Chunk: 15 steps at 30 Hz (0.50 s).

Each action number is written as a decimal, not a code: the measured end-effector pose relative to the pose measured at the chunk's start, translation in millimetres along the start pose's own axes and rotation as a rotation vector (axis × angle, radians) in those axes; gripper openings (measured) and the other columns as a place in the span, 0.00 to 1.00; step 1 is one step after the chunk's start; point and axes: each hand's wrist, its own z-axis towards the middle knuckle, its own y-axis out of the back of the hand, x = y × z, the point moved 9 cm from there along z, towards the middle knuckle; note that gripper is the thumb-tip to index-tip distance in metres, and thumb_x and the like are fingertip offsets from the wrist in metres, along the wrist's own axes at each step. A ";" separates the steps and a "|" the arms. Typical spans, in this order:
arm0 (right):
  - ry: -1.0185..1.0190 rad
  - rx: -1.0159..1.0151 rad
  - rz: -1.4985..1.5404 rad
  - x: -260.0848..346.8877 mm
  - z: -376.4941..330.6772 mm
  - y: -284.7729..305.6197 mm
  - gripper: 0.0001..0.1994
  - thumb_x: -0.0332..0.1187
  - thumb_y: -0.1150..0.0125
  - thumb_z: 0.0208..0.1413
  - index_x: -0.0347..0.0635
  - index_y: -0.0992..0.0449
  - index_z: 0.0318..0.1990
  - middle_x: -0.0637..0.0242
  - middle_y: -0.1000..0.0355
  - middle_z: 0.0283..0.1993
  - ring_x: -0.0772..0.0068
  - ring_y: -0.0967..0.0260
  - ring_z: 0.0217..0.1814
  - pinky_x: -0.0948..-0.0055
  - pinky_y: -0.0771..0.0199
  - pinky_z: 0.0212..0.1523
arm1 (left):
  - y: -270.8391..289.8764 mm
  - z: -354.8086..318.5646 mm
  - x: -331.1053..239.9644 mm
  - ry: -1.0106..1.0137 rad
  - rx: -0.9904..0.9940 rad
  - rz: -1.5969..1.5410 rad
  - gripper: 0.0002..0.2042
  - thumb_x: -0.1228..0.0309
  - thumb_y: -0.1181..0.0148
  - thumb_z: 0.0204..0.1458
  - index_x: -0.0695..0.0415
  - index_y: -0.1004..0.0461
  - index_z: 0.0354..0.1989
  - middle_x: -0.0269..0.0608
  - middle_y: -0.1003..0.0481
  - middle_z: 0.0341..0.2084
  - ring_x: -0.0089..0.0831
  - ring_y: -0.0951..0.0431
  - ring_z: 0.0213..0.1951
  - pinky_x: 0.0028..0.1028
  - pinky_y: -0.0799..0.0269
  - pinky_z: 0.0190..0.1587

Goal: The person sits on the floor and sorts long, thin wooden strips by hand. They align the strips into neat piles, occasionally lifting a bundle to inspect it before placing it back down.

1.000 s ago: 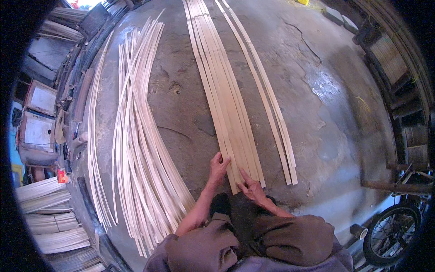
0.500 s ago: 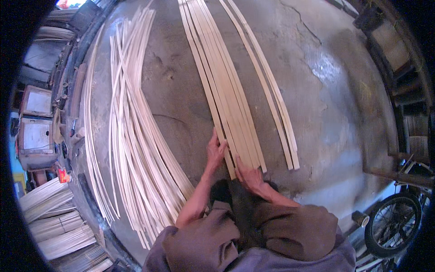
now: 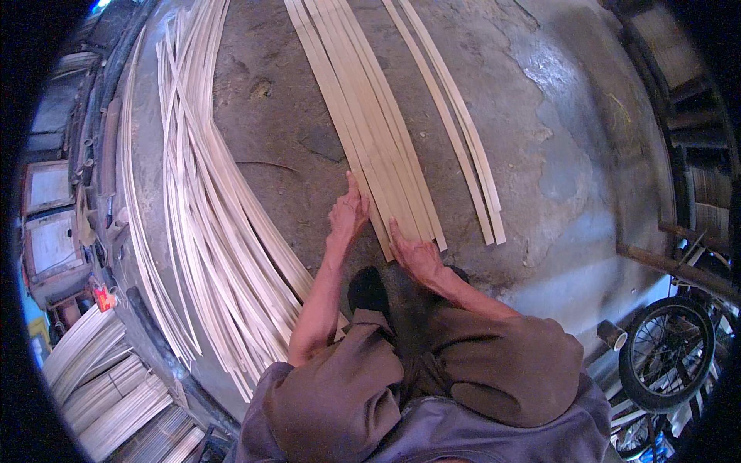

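"Start at the left. How far along is it?"

"A thin group of strips (image 3: 133, 208) lies loose on the floor (image 3: 270, 127), and beside it a big crossed pile (image 3: 204, 170), none of it lined up. Then comes the left hand (image 3: 350, 214), forefinger stretched out by the row's left edge, the other fingers bent. I can't tell if it pinches anything."

"And the row itself?"

"The row of flat strips (image 3: 367, 135) runs away from the person's feet, mostly side by side. I'd call that part largely arranged, though the near ends look uneven. The right hand (image 3: 417, 258) lies over those ends; its underside is hidden, so I can't say whether it grips. Farther right, a pair of strips (image 3: 457, 108) sits apart from the row."

"Any containers?"

"Far left, framed pale panels (image 3: 50, 243), perhaps a cabinet's front; no contents show. Below them, stacked bundles (image 3: 116, 397) of strips, with no container I can make out around them. Far right, near the spoked wheel (image 3: 668, 353), a short cylinder (image 3: 612, 335) has its round end toward us. Whether it's hollow or holds anything, I can't tell."
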 end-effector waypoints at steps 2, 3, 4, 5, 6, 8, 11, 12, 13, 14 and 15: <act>0.005 -0.027 0.034 -7.2 2.1 -6.6 0.30 0.42 0.52 0.60 0.42 0.49 0.67 0.49 0.29 0.19 0.47 0.27 0.21 0.49 0.26 0.24 | 0.8 0.7 -4.7 0.054 0.049 -0.017 0.35 0.58 0.49 0.56 0.56 0.56 0.69 0.67 0.26 0.36 0.61 0.24 0.40 0.51 0.30 0.44; 0.014 -0.039 0.033 -6.8 3.7 -8.9 0.30 0.42 0.52 0.60 0.42 0.49 0.67 0.49 0.29 0.19 0.46 0.27 0.21 0.49 0.27 0.24 | 3.1 0.1 -3.5 0.067 0.030 -0.002 0.35 0.58 0.49 0.56 0.55 0.56 0.69 0.67 0.25 0.36 0.61 0.24 0.40 0.51 0.30 0.44; 0.021 -0.052 0.033 -7.2 5.0 -11.0 0.30 0.42 0.52 0.61 0.42 0.49 0.67 0.49 0.29 0.19 0.46 0.27 0.21 0.49 0.27 0.24 | 4.1 -0.3 -3.4 0.080 0.012 0.013 0.35 0.58 0.48 0.56 0.54 0.55 0.69 0.67 0.25 0.36 0.61 0.24 0.39 0.51 0.30 0.43; 0.026 -0.064 0.033 -8.5 5.6 -13.0 0.30 0.43 0.52 0.61 0.42 0.49 0.68 0.49 0.29 0.19 0.45 0.27 0.21 0.49 0.27 0.24 | 4.9 -0.6 -3.4 0.090 -0.004 0.027 0.35 0.58 0.48 0.56 0.53 0.54 0.69 0.66 0.25 0.35 0.62 0.24 0.39 0.51 0.30 0.42; 0.021 -0.060 0.030 -9.9 6.8 -13.4 0.30 0.43 0.52 0.60 0.43 0.49 0.68 0.48 0.29 0.19 0.45 0.27 0.22 0.49 0.27 0.24 | 5.5 -0.7 -5.6 0.083 -0.005 0.016 0.34 0.59 0.48 0.56 0.55 0.54 0.69 0.65 0.26 0.39 0.60 0.24 0.41 0.50 0.29 0.42; 0.004 -0.051 0.024 -14.4 9.0 -14.7 0.30 0.43 0.52 0.60 0.45 0.49 0.68 0.48 0.29 0.19 0.44 0.27 0.22 0.49 0.27 0.25 | 4.3 -0.5 -11.6 0.064 -0.001 -0.008 0.34 0.60 0.47 0.56 0.57 0.52 0.68 0.62 0.28 0.45 0.56 0.25 0.44 0.48 0.28 0.42; 0.017 -0.063 0.035 -8.0 14.7 -10.2 0.29 0.43 0.53 0.61 0.47 0.50 0.68 0.48 0.29 0.20 0.43 0.27 0.23 0.48 0.27 0.26 | 22.4 -7.3 -19.3 -0.012 -0.228 0.132 0.33 0.62 0.46 0.54 0.57 0.49 0.67 0.60 0.33 0.53 0.55 0.29 0.52 0.44 0.30 0.48; 0.031 -0.064 0.019 -3.0 19.1 -9.8 0.29 0.43 0.53 0.61 0.48 0.50 0.68 0.47 0.28 0.20 0.43 0.27 0.23 0.48 0.27 0.26 | 26.5 -9.2 -22.9 -0.102 -0.272 0.109 0.33 0.61 0.47 0.55 0.57 0.49 0.67 0.58 0.36 0.57 0.54 0.33 0.55 0.44 0.34 0.52; 0.027 -0.074 0.003 -4.1 19.0 -8.6 0.29 0.43 0.53 0.61 0.49 0.50 0.68 0.47 0.28 0.21 0.43 0.27 0.23 0.47 0.27 0.26 | 23.1 -7.4 -31.3 -0.212 -0.308 0.085 0.33 0.61 0.47 0.55 0.57 0.49 0.68 0.57 0.40 0.60 0.53 0.37 0.59 0.44 0.38 0.56; 0.025 -0.084 -0.014 -5.5 19.3 -6.9 0.29 0.43 0.53 0.61 0.50 0.50 0.68 0.47 0.28 0.21 0.43 0.28 0.23 0.47 0.27 0.26 | 19.9 -7.2 -39.4 -0.321 -0.345 0.062 0.33 0.60 0.48 0.55 0.57 0.49 0.68 0.55 0.43 0.63 0.53 0.41 0.62 0.44 0.42 0.60; 0.040 -0.064 0.019 -2.6 20.1 -4.1 0.29 0.43 0.53 0.61 0.50 0.50 0.68 0.47 0.28 0.22 0.43 0.27 0.23 0.48 0.27 0.26 | 9.9 -5.5 -37.5 -0.309 -0.323 0.138 0.32 0.60 0.48 0.55 0.56 0.49 0.68 0.53 0.45 0.64 0.52 0.44 0.64 0.46 0.47 0.63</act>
